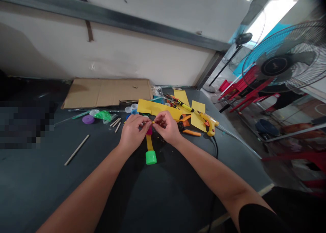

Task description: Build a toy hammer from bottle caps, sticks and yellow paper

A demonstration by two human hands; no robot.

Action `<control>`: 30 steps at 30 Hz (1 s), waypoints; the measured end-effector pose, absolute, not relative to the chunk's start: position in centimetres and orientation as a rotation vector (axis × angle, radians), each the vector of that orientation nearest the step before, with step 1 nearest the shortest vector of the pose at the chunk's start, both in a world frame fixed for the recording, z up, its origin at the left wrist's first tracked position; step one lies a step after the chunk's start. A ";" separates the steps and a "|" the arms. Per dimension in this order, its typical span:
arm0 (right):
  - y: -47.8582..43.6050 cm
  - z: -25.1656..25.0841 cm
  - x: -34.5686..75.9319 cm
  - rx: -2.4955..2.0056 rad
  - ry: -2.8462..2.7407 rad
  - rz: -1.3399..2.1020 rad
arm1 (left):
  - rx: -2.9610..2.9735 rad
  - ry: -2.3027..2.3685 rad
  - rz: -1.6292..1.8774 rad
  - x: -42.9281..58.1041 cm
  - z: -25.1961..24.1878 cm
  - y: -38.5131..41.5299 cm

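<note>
My left hand (132, 131) and my right hand (168, 128) meet above the table, their fingertips pinched close together. A small thin yellow piece (153, 122) shows between them; its exact kind is too small to tell. Just below the fingers, a magenta cap (149, 130) is partly covered by my left hand. From it a yellow-orange strip (150, 143) runs toward me to a bright green bottle cap (151, 157) on the dark tabletop.
Behind my hands lie yellow sheets (159, 109), orange-handled pliers (192, 133) and a yellow glue gun (210, 126) with a black cord. Leftward are short sticks (117, 127), a longer stick (76, 150) and a purple cap (88, 119). Cardboard (109, 92) lies by the wall; a fan (277, 65) stands right.
</note>
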State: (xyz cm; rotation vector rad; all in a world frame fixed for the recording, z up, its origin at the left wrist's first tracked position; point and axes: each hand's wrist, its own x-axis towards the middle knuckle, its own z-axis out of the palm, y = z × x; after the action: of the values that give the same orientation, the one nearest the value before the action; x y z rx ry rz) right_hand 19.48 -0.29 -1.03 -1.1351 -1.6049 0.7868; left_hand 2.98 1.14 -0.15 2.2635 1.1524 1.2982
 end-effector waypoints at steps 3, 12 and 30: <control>-0.3 -0.8 19.6 -1.132 -1.620 0.787 | 2.273 1.141 1.301 3.0 -0.1 1.1; -0.6 -0.5 19.4 -1.161 -1.641 0.779 | 2.405 1.118 1.279 2.5 -0.2 1.4; -0.6 -0.5 18.9 -1.307 -1.566 1.347 | 1.833 1.360 1.594 0.8 0.0 2.6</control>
State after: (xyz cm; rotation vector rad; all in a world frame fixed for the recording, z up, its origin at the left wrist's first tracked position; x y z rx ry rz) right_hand 18.89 -0.63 -0.55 -1.3071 -1.5665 1.3472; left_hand 0.82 2.65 -0.01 1.8332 1.3597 1.5936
